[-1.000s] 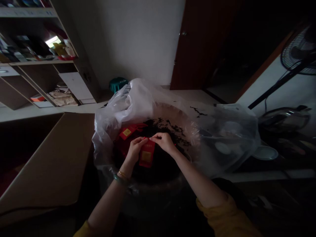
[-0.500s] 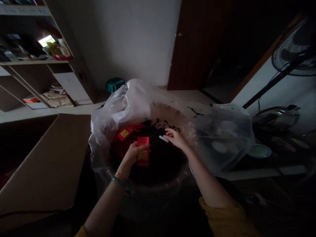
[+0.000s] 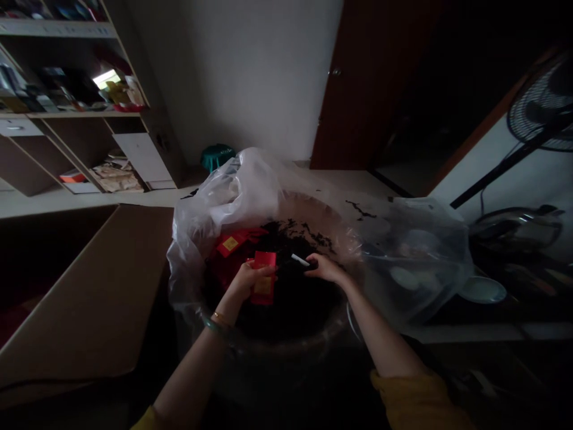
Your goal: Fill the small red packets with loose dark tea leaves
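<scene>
My left hand (image 3: 248, 279) is closed on a small red packet (image 3: 265, 263) with a gold square on its lower half, its thumb lying across the front. To the right, the bent fingers of my right hand (image 3: 326, 268) are at the end of a slim white strip (image 3: 299, 260), which they seem to pinch; its exact kind is too dim to make out. Both hands are over a wide round container (image 3: 308, 206) lined with clear plastic. Dark, loose leaf-like bits (image 3: 286, 239) lie in it. More red packets (image 3: 233, 242) are piled at its left side.
A large cardboard box (image 3: 89, 286) stands to the left. Clear plastic sheeting (image 3: 416, 257) covers things at the right, beside a pale bowl (image 3: 483, 289) and a glass-like kettle (image 3: 514, 230). A standing fan (image 3: 544, 104), shelves (image 3: 129, 113) and a brown door (image 3: 344, 113) are farther off.
The view has shifted slightly, so the scene sits farther right and a little lower. My right hand has turned and lowered, and the white strip is tilted differently. My left hand still holds the red packet.
</scene>
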Tool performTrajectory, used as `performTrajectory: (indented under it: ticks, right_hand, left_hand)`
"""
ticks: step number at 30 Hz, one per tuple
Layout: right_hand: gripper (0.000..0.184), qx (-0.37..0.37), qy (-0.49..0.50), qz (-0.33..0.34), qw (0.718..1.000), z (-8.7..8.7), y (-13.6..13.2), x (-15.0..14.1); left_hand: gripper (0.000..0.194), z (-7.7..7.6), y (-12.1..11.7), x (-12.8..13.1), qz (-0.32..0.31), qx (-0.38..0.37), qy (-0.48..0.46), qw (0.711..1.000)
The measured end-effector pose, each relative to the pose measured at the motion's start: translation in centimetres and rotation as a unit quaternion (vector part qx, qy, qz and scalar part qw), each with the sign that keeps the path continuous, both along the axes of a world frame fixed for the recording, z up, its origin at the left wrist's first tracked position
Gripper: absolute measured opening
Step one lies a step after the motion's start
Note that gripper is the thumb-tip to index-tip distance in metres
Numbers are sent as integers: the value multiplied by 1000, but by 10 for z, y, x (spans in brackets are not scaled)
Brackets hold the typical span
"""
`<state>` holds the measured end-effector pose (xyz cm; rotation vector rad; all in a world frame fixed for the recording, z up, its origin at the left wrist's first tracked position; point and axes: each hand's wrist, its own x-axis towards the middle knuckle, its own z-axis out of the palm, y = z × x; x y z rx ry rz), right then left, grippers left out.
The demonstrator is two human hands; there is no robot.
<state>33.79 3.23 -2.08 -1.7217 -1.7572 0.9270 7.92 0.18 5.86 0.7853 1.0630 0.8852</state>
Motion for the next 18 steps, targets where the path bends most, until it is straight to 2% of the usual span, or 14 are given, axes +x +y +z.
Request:
performTrajectory:
  ticks: [3,6,10,13,15,18]
  right_hand:
    - [45,-12,80,-17,997,7,0,5]
    - [49,7,134,-27,991,31,-4,4]
    - [52,7,144,54,988,75,-14,-20]
    - [48,9,122,95,988,98,-21,-46]
    - [43,17,103,102,989,105,-23,-59]
    - [33,54,77,81,992,107,-23,-68]
  left_hand:
    - [44,-2,-1,-2,-12,3,3,1000]
    - [45,-4,-2,-1,-30,11,8,999]
    - [48,-6,-2,5,-39,19,24,999]
    - [46,-6,-3,12,-41,22,28,999]
    - [43,-5,-4,16,-45,25,32,998]
    - [42,-3,-6,18,-46,29,36,998]
